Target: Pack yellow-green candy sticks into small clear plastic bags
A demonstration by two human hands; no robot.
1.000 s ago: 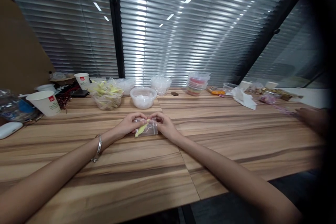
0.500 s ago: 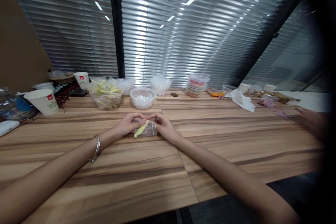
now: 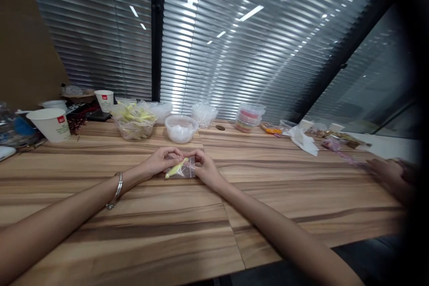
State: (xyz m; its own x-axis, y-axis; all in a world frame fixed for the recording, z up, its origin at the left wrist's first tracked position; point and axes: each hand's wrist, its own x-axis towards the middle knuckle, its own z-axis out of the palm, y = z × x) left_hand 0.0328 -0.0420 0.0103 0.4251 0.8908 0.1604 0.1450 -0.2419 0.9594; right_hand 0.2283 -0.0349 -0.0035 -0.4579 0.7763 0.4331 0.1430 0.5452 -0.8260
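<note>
A small clear plastic bag lies at the middle of the wooden table, with a thin yellow item in it. My left hand, with a silver bracelet at the wrist, pinches the bag's left part from above. On the bag's right side, my right hand has its fingers closed at the upper edge. Behind my hands stand a round clear tub with whitish contents and a larger clear container full of yellow pieces in bags.
Paper cups and a black object stand at left. Stacked clear tubs, an orange packet and a crumpled tissue lie right of centre. Another person's hands hold purple ribbon at far right.
The view has shifted slightly. Both my hands remain at the bag, my right fingers a little more drawn over its upper edge. The other person's hands have come further into view.
</note>
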